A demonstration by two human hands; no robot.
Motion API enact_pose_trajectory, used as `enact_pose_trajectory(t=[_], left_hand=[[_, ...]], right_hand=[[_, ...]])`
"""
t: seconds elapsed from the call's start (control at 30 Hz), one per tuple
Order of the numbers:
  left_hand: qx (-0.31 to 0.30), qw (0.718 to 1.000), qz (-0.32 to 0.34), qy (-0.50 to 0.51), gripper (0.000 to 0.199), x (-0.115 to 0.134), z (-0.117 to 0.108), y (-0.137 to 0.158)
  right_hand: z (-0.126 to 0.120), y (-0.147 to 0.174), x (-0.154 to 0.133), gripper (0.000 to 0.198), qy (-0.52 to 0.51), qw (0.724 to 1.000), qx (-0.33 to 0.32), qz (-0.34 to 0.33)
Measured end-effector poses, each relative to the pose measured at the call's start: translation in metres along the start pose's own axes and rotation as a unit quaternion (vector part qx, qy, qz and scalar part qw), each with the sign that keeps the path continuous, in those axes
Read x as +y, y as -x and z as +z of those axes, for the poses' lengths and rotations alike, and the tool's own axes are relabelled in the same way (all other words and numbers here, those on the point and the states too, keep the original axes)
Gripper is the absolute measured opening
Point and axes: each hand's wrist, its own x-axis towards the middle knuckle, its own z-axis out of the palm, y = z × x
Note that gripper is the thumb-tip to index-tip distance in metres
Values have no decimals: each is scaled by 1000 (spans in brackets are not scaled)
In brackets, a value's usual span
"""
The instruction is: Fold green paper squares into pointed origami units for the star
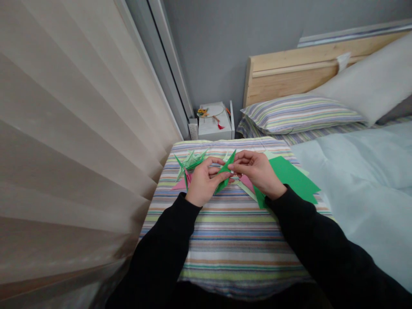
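Note:
A folded piece of green paper (222, 183), long and pointed, is held up between both hands over the striped cloth. My left hand (206, 180) pinches its left side between thumb and fingers. My right hand (255, 169) grips its right edge near the upper tip, thumb against forefinger. Left of my left hand lie folded paper shapes (189, 162) in green and pale green, with a pink folded piece (180, 184) beside them. Flat green paper sheets (291, 178) lie under and right of my right hand, and pink paper (247, 183) shows partly beneath it.
A striped cloth (238, 244) covers the table. Behind it stands a small white cabinet (214, 126) with a hoop, a red tassel and yellow-handled scissors on top. A pale curtain (80, 141) hangs at left; a bed with a light blue quilt (363, 171) is at right.

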Motion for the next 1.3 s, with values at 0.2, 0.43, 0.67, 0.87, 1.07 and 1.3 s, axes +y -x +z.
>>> enact_pose_trajectory(t=[0.2,0.43,0.67,0.87,1.07,1.3], left_hand=[[-42,999,-22,-2,38,3,-3,-2],[-82,996,-25,-14,38,3,-2,-2],[-73,996,-44,-16,35,0,-4,-1],[-71,995,-65,-1,43,0,-1,-1],[-32,999,-24,18,58,2,4,0],[-32,999,-21,31,52,-1,3,-1]], right_hand=[[-6,-1,5,41,6,999,-50,8],[-5,0,6,43,4,999,-43,28],[-3,1,7,44,7,997,-41,58],[-1,1,8,42,10,999,-23,47],[-1,1,11,38,58,998,12,4],[0,0,9,32,47,993,78,-75]])
